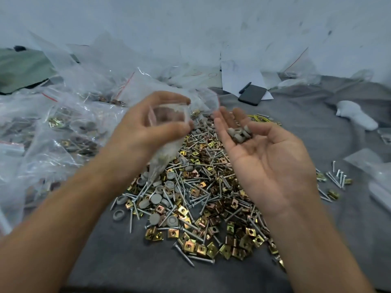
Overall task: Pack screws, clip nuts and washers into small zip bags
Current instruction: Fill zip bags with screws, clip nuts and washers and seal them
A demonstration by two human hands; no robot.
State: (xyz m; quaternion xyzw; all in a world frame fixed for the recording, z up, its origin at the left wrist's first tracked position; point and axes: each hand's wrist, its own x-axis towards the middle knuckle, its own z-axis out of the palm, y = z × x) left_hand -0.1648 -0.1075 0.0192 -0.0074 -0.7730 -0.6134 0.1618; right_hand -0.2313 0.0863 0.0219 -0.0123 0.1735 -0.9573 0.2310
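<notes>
Above the hardware pile (203,187), the left hand (146,132) pinches a zip bag (167,123) open by its mouth. Just right of the bag, the right hand (268,153) lies palm-up, fingers straight, carrying grey washers (239,133). Likely step: filling washers; next, tip them into the mouth.

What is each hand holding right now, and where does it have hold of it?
The left hand pinches a small zip bag at its open mouth. The right hand lies palm up, with grey washers resting on its fingers.

Dark phone (252,94) lying on white paper sheets (239,78), grey cloth (118,256) underneath, green fabric (21,68) far left
</notes>
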